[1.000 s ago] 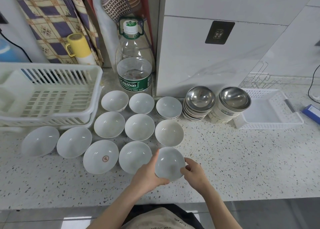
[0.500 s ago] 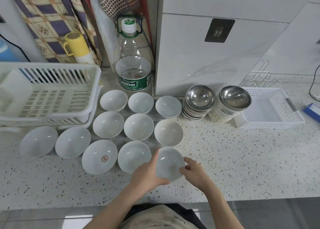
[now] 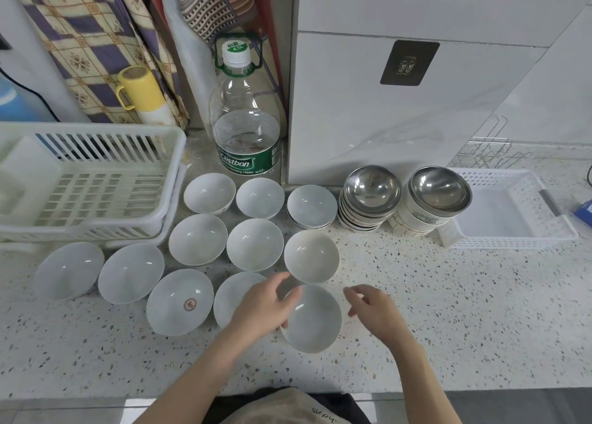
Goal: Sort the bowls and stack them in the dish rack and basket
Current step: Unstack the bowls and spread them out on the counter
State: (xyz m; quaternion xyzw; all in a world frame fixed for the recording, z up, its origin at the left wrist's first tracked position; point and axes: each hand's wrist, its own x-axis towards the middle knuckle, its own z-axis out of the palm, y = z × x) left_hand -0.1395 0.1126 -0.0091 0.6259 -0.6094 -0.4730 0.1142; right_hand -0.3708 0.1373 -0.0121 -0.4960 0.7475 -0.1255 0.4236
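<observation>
On the counter, left hand (image 3: 262, 305) holds the nearest bowl (image 3: 312, 319); right hand (image 3: 373, 310) hovers beside, grip loose.

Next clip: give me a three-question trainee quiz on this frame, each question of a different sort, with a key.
1. True or false: the dish rack already holds bowls.
2. Which hand touches the nearest white bowl? A. left hand B. right hand C. both
3. Fill in: the two stacks topped by steel bowls stand directly left of the white ____.

Key: 1. False, nothing sits in it. 2. A; the right hand hovers open beside the bowl. 3. basket.
</observation>
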